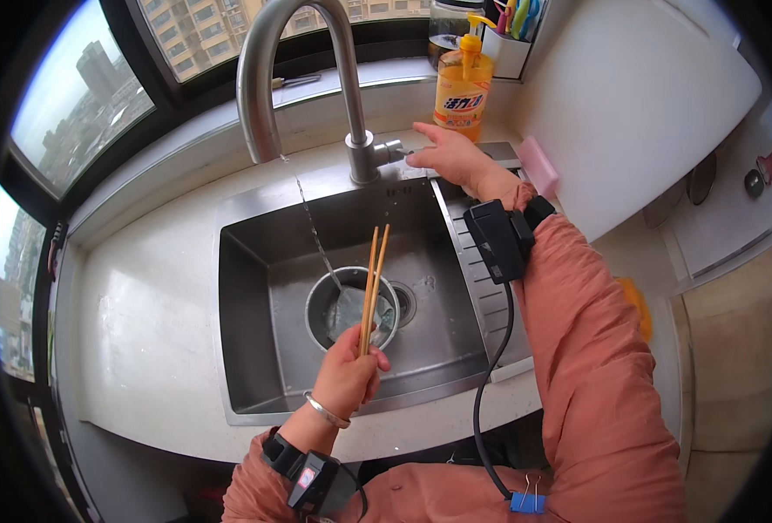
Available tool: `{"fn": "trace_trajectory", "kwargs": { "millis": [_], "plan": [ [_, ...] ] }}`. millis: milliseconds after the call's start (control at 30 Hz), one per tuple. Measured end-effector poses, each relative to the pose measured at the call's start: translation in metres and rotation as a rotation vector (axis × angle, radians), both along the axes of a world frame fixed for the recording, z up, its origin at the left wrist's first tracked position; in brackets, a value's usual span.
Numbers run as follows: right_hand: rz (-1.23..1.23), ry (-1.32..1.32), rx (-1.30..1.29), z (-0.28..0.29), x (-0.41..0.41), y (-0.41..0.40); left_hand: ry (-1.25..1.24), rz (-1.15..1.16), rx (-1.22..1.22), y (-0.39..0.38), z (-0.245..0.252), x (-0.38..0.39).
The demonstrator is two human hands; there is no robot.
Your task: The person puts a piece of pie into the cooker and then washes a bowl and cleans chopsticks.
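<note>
My left hand (350, 369) grips a pair of wooden chopsticks (374, 281), their tips pointing up and away over the sink (249, 314). Beneath them a round metal pot (312, 304) stands on the sink floor, partly hidden by hand and chopsticks. A pale, translucent thing (349, 310) lies inside it; its kind is unclear. A thin stream of water (307, 216) runs from the faucet (255, 98) into the pot. My right hand (454, 160) is at the faucet's lever (392, 151), fingers apart, the thumb at the lever's tip; whether they touch is hard to tell.
Behind my right hand stands an orange pump bottle (464, 91) of dish soap. A white holder (507, 52) with colourful handles and a dark-lidded jar (443, 39) are on the ledge. Right of the basin lie a ridged drainboard (474, 261), a pink block (538, 167) and a large white board (628, 98).
</note>
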State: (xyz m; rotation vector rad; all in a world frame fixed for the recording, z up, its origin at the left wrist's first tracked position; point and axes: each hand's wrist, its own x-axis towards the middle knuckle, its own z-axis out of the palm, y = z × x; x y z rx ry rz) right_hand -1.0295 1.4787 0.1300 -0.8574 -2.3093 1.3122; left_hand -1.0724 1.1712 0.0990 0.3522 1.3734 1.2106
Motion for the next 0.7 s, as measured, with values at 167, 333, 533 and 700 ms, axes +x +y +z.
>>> {"fn": "trace_trajectory", "kwargs": {
  "millis": [167,333,533,700],
  "plan": [
    [-0.04,0.117,-0.216,0.06,0.067,0.008,0.523,-0.26,0.183,0.039,-0.003,0.038],
    [-0.066,0.109,-0.298,0.05,0.1,0.01,0.772,-0.422,0.169,0.081,-0.017,0.078],
    [-0.067,0.023,-0.305,0.032,0.123,0.008,0.862,-0.52,0.071,0.106,-0.032,0.109],
    [-0.056,0.048,-0.333,0.028,0.119,0.011,0.896,-0.616,0.02,0.094,-0.017,0.113]
  ]
}}
